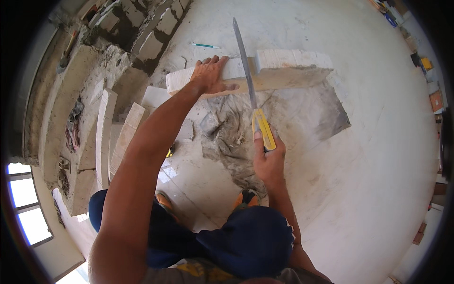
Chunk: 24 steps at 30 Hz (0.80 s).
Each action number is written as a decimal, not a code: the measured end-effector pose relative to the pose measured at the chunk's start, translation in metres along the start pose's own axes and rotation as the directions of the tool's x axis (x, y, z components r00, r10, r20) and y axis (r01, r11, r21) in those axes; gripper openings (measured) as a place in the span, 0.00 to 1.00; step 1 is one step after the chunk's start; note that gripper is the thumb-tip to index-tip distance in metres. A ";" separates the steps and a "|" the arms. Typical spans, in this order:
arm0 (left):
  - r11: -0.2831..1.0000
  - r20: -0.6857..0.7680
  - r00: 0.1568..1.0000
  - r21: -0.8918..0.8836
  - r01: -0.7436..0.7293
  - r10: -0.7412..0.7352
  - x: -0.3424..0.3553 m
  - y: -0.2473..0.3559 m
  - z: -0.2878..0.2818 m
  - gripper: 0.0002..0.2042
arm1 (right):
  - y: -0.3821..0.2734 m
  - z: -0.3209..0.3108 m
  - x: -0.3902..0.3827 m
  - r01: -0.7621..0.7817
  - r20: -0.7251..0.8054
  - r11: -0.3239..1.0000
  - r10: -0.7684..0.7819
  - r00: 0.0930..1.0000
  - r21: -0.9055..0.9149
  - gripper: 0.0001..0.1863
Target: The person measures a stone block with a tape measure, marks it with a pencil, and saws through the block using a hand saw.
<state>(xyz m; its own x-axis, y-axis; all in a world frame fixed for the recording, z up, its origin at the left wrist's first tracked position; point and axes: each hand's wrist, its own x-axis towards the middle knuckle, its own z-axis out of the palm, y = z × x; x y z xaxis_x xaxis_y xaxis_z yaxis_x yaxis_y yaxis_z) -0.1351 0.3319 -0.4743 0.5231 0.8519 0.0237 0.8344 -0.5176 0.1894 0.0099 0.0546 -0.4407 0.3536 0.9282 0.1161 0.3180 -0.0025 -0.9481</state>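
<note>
A long white aerated-concrete block (293, 73) lies across the floor in front of me; its right part stands taller than its left, with a step between. My left hand (210, 75) grips the lower left part, fingers over the far edge and thumb stretched along the near side. In my right hand (270, 158) is a handsaw (246, 66), its yellow handle wrapped by my fingers. The blade points away from me and crosses the block close to the step, right of my left hand. How deep it sits in the block I cannot tell.
A crumpled grey sheet (231, 137) spreads under and before the block. Beyond lies a green pen-like stick (205, 46). Cut block pieces (127, 130) lean at left, near a rough masonry structure (137, 47) and a rag (74, 125). Tools and boxes (427, 64) line the far right.
</note>
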 end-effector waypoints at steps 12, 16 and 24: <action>0.997 0.114 0.994 0.082 -0.005 -0.004 0.003 0.008 -0.010 0.44 | -0.013 -0.024 -0.099 -0.007 0.006 0.988 0.008 1.000 -0.152 0.25; 0.998 0.048 0.998 0.057 -0.030 0.027 -0.001 0.002 -0.002 0.45 | -0.025 0.011 0.013 -0.126 0.022 0.989 0.128 0.992 -0.080 0.25; 0.999 0.060 0.998 0.050 -0.013 0.010 0.000 0.003 -0.011 0.42 | -0.048 -0.027 -0.110 -0.054 -0.033 0.980 0.049 0.998 -0.189 0.21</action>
<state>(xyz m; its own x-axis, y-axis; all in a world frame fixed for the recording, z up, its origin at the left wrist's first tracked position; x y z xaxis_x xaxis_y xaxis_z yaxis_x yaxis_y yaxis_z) -0.1340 0.3312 -0.4632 0.5410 0.8404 -0.0330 0.8351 -0.5321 0.1397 -0.0203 -0.0572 -0.3999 0.3972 0.9143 0.0794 0.4590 -0.1230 -0.8799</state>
